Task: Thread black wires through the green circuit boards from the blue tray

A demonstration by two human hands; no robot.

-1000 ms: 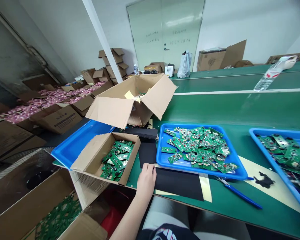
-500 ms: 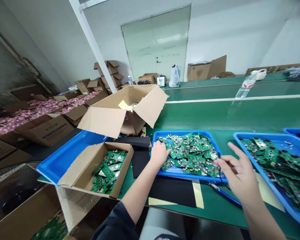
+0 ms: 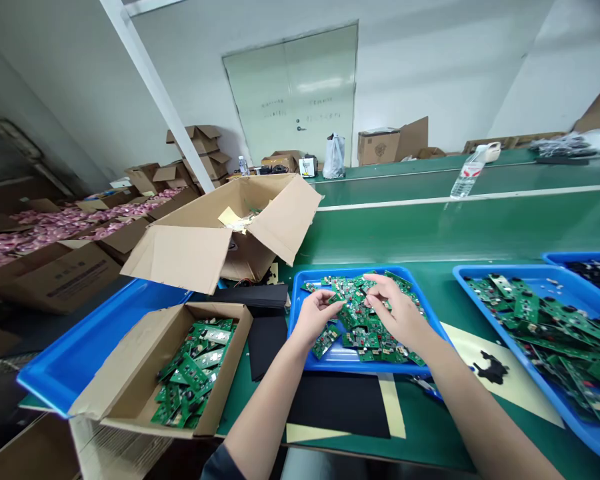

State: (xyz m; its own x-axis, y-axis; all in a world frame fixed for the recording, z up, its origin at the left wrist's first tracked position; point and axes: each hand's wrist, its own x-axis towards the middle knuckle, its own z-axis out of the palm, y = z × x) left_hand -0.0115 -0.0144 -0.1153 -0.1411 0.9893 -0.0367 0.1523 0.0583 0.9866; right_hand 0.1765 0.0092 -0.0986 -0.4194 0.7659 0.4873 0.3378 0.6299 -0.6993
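Note:
Both my hands are over a blue tray (image 3: 340,365) heaped with green circuit boards (image 3: 367,339). On the tray's left side, my left hand (image 3: 314,319) pinches a circuit board (image 3: 334,300) between thumb and fingers. My right hand (image 3: 393,312) comes in from the right, close to that board. Between its thumb and forefinger is a small black piece (image 3: 363,292), too small to make out clearly. Part of the heap is hidden behind my fingers. Just below the tray lies a tool with blue handles (image 3: 431,389), partly covered by my right forearm.
A cardboard box (image 3: 230,383) of boards stands left, beside an open carton (image 3: 183,253) and a blue tray (image 3: 87,353). Black sheets (image 3: 337,403) lie in front. At right are another board-filled tray (image 3: 480,272) and black scraps (image 3: 491,368) on yellow paper. A bottle (image 3: 467,175) stands behind.
My right hand has moved left from the tray's right edge to above the boards, near my left hand. My left hand now holds a board. The view has shifted slightly right.

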